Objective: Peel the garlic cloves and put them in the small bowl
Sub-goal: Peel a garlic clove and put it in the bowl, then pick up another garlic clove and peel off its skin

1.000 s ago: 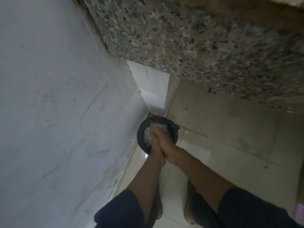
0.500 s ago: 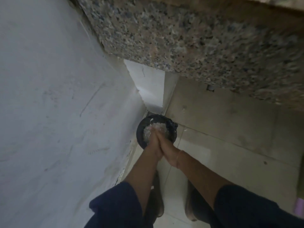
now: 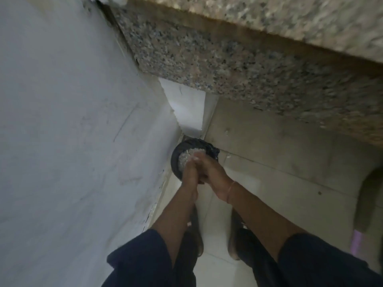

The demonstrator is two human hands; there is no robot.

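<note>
I look down at a round bin lined with a black bag [image 3: 175, 162], standing on the floor in the corner. Pale garlic skins [image 3: 183, 158] lie inside it. My left hand [image 3: 189, 174] and my right hand [image 3: 210, 168] are pressed together palm to palm right above the bin, fingers pointing down towards the skins. The fingertips are blurred. I see nothing held between the hands. Neither garlic cloves nor the small bowl are in view.
A speckled granite counter edge [image 3: 228, 59] overhangs at the top right. A white wall [image 3: 72, 121] fills the left side. My feet in sandals [image 3: 196, 237] stand on the pale tiled floor [image 3: 279, 183]. A dark object [image 3: 371, 199] stands at the right edge.
My hands stay joined over the bin, and the right hand has slid a little against the left. More of the skins in the bin shows now.
</note>
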